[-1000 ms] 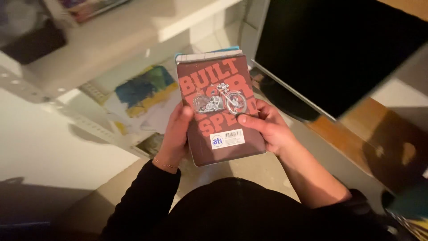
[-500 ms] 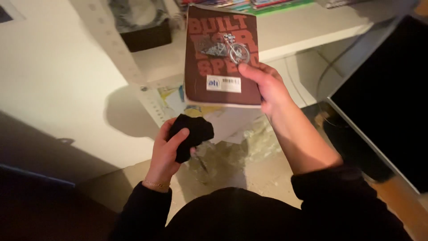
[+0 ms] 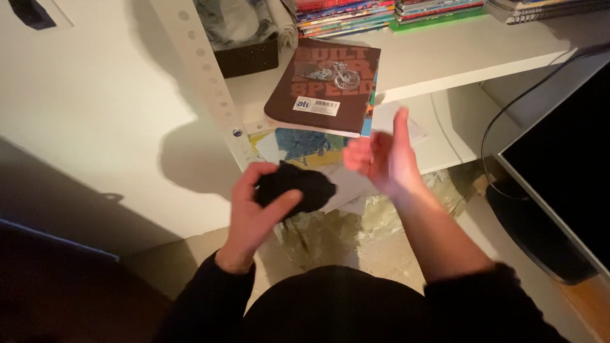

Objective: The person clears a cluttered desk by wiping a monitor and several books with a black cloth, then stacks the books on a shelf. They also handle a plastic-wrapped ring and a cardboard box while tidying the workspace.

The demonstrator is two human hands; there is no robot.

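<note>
The brown notebook (image 3: 324, 86) lies on the white shelf (image 3: 445, 51), released. Right hand (image 3: 381, 155) is open and empty; left hand (image 3: 257, 206) grips a black cloth (image 3: 295, 184), not yet applied to anything.

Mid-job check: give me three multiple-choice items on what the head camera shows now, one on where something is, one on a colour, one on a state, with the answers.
1. Where does the brown notebook lie?
A. On the white shelf
B. In the right hand
C. On the floor

2. What colour is the crumpled cloth in the left hand?
A. White
B. Black
C. Yellow

3. What is the state of the right hand?
A. Closed on the notebook
B. Gripping the cloth
C. Open and holding nothing

Answers:
1 A, the notebook rests flat on the shelf board, overhanging its front edge a little.
2 B, the bundle between the left hand's fingers is black.
3 C, the right hand's fingers are spread, below the notebook and apart from it.
</note>
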